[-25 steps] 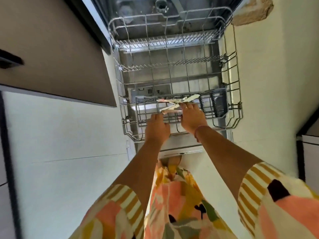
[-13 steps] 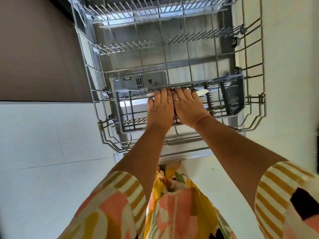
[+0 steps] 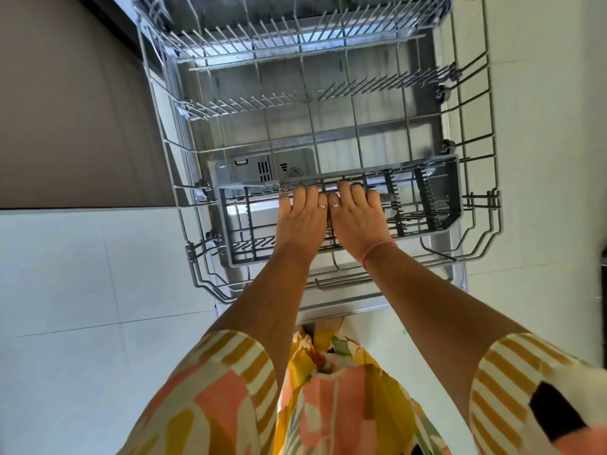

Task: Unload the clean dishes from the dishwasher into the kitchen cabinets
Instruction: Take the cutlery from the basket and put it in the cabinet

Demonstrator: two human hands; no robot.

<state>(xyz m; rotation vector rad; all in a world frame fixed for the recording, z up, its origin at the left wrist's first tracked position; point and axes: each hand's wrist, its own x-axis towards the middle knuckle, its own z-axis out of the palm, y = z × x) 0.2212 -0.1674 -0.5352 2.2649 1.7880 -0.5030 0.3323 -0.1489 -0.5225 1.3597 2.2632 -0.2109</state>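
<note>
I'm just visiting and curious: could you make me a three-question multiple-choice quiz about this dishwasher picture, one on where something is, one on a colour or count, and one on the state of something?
1. Where do the two hands rest?
A. on the brown cabinet front
B. on the grey plastic cutlery basket
C. on the floor tiles

2. What colour is the band on the right wrist?
A. pink
B. blue
C. black

3. In what state is the pulled-out grey wire lower rack?
A. stacked with plates
B. no plates or bowls in its tines
C. pushed shut inside the machine

Answers:
1 B: left hand and right hand lie side by side on the grey plastic cutlery basket, fingers curled over its far edge.
2 A: the wrist band is pink.
3 B: the grey wire lower rack shows bare tines.
</note>
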